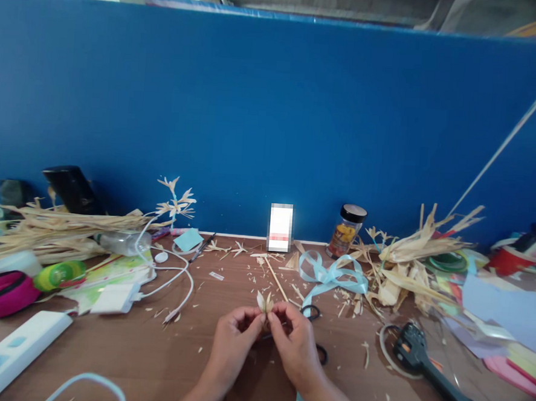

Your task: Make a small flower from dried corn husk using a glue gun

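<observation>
A small flower of pale dried husk [264,303] is pinched between both hands, its petals pointing up. My left hand [238,333] is closed, thumb and forefinger gripping the flower's base from the left. From the right, my right hand [296,340] pinches the same base; the fingertips nearly meet and hide the lower part. Beside the right hand lie scissors, whose black handles [321,354] show partly under it. A light blue ribbon [333,276] loops on the table just beyond and runs down behind the right wrist. A thin stick [276,278] lies beyond the fingers.
Husk scraps litter the brown table [159,351]. A black glue gun [434,368] lies right, near a husk pile [409,263] and a black-lidded jar [345,232]. Left are a power strip [22,352], a white charger [114,297] with cable, a pink pouch [5,293] and husk strips [76,222].
</observation>
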Demonstrator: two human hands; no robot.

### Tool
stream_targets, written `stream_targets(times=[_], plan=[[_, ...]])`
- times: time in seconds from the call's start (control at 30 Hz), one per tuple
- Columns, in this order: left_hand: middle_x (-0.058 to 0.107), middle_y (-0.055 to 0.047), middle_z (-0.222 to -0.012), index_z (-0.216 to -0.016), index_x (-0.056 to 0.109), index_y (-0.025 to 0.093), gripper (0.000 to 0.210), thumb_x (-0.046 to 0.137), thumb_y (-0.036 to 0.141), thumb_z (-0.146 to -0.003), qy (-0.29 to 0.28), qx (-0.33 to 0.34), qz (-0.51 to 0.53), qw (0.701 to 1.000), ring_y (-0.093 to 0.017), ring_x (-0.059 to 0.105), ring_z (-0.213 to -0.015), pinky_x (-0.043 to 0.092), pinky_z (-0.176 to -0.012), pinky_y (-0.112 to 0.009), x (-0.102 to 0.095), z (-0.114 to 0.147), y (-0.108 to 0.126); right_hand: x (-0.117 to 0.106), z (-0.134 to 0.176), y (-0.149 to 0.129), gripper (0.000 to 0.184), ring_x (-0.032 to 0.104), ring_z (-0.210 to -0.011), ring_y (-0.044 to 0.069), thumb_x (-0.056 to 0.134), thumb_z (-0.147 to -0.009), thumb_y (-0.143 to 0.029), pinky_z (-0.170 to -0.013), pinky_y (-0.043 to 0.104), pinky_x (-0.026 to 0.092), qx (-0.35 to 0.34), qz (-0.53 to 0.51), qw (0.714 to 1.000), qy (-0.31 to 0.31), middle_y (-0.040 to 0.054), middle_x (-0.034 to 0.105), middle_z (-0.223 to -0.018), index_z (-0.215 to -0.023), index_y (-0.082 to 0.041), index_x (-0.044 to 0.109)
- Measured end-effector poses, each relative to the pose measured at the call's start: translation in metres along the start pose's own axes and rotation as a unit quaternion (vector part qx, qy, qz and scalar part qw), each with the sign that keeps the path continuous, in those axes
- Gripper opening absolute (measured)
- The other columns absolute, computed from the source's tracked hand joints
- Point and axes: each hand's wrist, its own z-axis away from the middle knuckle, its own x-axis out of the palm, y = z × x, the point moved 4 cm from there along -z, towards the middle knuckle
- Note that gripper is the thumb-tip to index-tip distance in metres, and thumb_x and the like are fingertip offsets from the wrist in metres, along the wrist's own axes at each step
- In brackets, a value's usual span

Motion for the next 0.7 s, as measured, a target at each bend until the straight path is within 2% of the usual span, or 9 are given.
stream_targets(times=[0.37,0.7], plan=[[0.059,0.001,-0.051,-0.066,0.065,0.012,0.021,0.066,0.032,-0.064,0.012,0.004,-0.026,1.0,-0.011,0.05,-0.047,0.039,-0.046,-0.018,-0.0002,0.0021,0.0059,0.0005,-0.0012,0.0025,0.014,0.056,-0.063,0.015,0.049,-0.081,-0.029,-0.058,0.022,0.046,-0.001,-0.042,0.999,-0.006,0.0009,0.058,-0.069,-0.078,-0.017,0.055],[0.069,-0.005,-0.064,-0.068,0.067,0.013,0.019,0.067,0.031,-0.062,0.018,0.016,-0.01,1.0,-0.017,0.061,-0.061,0.047,-0.059,-0.024,-0.0024,0.001,0.0,0.0016,-0.0021,0.0037,0.014,0.057,-0.06,0.015,0.055,-0.076,-0.03,-0.057,0.024,0.046,0.03,-0.088,0.996,-0.011,0.0007,0.061,-0.066,-0.073,-0.017,0.057]])
